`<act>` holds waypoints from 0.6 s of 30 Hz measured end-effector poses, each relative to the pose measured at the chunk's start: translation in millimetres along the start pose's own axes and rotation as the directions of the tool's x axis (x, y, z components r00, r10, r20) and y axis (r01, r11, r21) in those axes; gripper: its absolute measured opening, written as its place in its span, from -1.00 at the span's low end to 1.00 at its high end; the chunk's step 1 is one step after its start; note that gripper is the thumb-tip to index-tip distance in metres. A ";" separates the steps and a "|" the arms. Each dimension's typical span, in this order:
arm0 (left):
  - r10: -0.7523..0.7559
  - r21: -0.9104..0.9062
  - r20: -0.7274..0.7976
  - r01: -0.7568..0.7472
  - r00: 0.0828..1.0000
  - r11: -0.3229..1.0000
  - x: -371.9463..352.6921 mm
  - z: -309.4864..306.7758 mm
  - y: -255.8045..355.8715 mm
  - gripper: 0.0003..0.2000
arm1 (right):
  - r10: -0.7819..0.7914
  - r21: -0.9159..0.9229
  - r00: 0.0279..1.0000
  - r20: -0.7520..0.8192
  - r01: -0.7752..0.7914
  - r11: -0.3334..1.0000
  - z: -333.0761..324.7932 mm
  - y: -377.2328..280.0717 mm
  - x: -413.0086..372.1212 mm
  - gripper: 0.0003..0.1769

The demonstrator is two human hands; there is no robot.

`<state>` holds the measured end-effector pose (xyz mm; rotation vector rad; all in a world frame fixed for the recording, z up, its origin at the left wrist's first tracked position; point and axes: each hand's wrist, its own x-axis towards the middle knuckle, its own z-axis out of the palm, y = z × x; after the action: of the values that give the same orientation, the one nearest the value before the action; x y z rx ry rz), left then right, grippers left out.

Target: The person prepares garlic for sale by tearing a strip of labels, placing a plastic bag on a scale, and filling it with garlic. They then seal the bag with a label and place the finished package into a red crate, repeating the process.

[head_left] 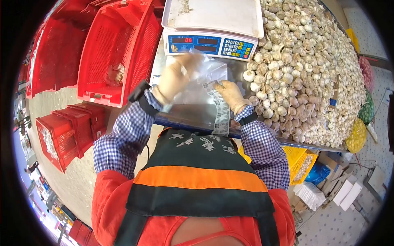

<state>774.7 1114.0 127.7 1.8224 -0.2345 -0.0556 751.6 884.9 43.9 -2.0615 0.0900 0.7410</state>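
Note:
My gloved left hand [175,78] is blurred by motion over a clear plastic bag [215,70], just in front of the scale. Its fingers are smeared, so whether they grip the bag does not show. My gloved right hand [230,95] pinches a long strip of printed labels [222,112] near its upper end. The strip hangs down toward the table's front edge by my apron. Behind both hands stands a digital scale [211,44] with a lit red display and a flat pan.
A large heap of garlic bulbs [299,74] covers the table to the right. Red plastic crates [113,53] stand at the left, one with a few pale scraps inside. More red crates [65,135] are on the floor. A yellow crate [297,158] sits below the table at right.

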 end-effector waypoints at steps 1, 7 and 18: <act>0.108 0.016 0.130 -0.111 0.986 0.994 -10.3 9.8 -13.2 -0.71 | 0.011 -0.098 0.999 -0.034 -0.014 0.995 -0.4 1.9 -0.1 -0.60; 0.033 0.674 0.333 -0.263 0.942 0.690 -17.3 22.0 -64.1 -0.60 | 0.074 -0.158 0.997 -0.022 -0.077 0.984 -7.8 -21.5 -4.3 -0.49; -0.044 0.803 0.560 -0.529 0.827 0.274 -29.3 50.3 -73.0 -0.58 | 0.098 -0.238 0.972 0.212 -0.046 0.970 -18.4 -15.4 -23.7 -0.54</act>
<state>747.5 1089.5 41.9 2.9519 -1.1654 -0.1807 746.1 874.3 75.5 -2.1877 -0.0509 1.0669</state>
